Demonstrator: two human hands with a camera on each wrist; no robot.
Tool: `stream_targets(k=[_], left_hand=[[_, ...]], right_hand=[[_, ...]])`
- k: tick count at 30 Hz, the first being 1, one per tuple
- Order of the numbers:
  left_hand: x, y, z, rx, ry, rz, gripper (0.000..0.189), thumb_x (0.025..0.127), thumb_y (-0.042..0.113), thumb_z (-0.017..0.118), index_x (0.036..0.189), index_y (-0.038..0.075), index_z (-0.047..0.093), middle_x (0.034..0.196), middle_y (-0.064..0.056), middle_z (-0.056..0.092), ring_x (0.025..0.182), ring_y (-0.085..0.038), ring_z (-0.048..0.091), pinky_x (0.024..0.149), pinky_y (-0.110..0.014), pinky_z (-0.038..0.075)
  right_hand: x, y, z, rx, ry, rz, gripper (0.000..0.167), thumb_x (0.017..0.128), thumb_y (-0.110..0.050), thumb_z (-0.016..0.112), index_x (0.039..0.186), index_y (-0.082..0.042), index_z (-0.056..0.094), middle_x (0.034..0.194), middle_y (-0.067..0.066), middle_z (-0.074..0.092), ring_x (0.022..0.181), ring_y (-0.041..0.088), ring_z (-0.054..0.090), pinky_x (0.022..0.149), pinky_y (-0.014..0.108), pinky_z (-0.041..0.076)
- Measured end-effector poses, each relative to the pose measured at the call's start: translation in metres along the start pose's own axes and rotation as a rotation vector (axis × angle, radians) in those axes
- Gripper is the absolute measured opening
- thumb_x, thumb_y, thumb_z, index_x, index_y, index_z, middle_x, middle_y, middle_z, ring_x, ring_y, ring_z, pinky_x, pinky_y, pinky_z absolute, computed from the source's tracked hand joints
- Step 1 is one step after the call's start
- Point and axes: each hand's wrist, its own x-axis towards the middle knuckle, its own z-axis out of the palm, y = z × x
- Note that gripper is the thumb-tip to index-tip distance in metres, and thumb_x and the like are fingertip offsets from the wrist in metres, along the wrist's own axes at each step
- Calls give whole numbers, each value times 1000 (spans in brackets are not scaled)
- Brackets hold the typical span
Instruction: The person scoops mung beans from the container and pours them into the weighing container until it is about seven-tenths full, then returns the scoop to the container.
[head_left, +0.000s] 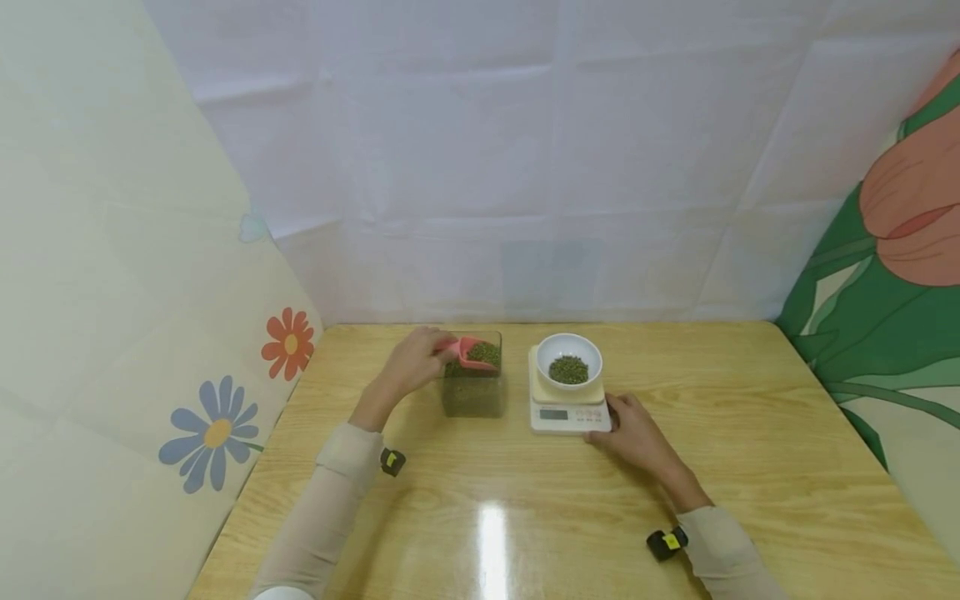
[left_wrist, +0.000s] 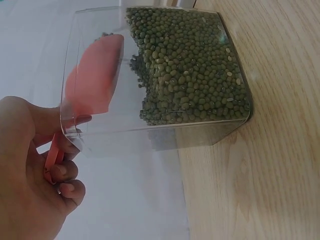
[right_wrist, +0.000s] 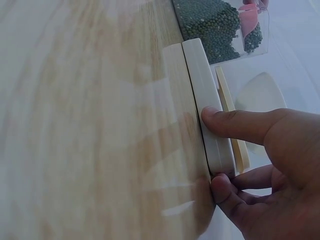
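My left hand (head_left: 417, 360) grips the handle of a pink scoop (head_left: 467, 352) at the mouth of a clear square container (head_left: 474, 398). Green mung beans (left_wrist: 190, 65) fill the container's lower part, and more beans lie in the scoop. In the left wrist view, the scoop's bowl (left_wrist: 97, 75) shows through the wall, above the heap. My right hand (head_left: 637, 433) holds the near right corner of a white kitchen scale (head_left: 555, 423), thumb on its front edge and fingers at its side. On the scale's cream platform stands a white bowl (head_left: 551, 346) with mung beans in it.
The wooden table (head_left: 465, 483) carries the container on the left and the scale just right of it, a narrow gap between. A white cloth backdrop (head_left: 450, 167) rises behind the table's far edge. Flower-printed panels (head_left: 112, 333) stand at both sides.
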Motion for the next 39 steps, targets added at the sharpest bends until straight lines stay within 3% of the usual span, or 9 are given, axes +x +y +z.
stream_targets(k=[7, 22, 34, 39], left_hand=[[-1, -1, 1, -3, 11, 12, 29, 106, 26, 63, 125, 9, 76, 120, -10, 76, 111, -31, 65, 99, -53, 55], [-4, -2, -3, -38, 3, -30, 34, 107, 26, 63, 133, 7, 72, 127, -14, 74, 117, -34, 66, 104, -55, 55], [-7, -8, -3, -115, 36, -45, 34, 108, 27, 62, 133, 6, 72, 125, -14, 73, 111, -31, 66, 99, -53, 56], [-7, -10, -3, -145, 47, -48, 36, 108, 28, 62, 134, 6, 71, 131, -16, 72, 120, -35, 66, 105, -56, 54]], right_hand=[[0, 1, 1, -3, -6, 12, 88, 88, -29, 87, 153, 14, 45, 134, 32, 55, 117, 41, 60, 108, 65, 48], [0, 1, 0, -5, 0, 0, 87, 88, -28, 88, 152, 14, 45, 133, 32, 56, 118, 42, 60, 109, 65, 48], [1, 2, 0, -7, 1, -1, 88, 87, -27, 88, 152, 15, 45, 131, 32, 56, 115, 41, 60, 107, 64, 49], [0, 2, 1, -6, 1, -1, 89, 87, -28, 88, 152, 15, 45, 130, 31, 56, 114, 39, 60, 106, 63, 50]])
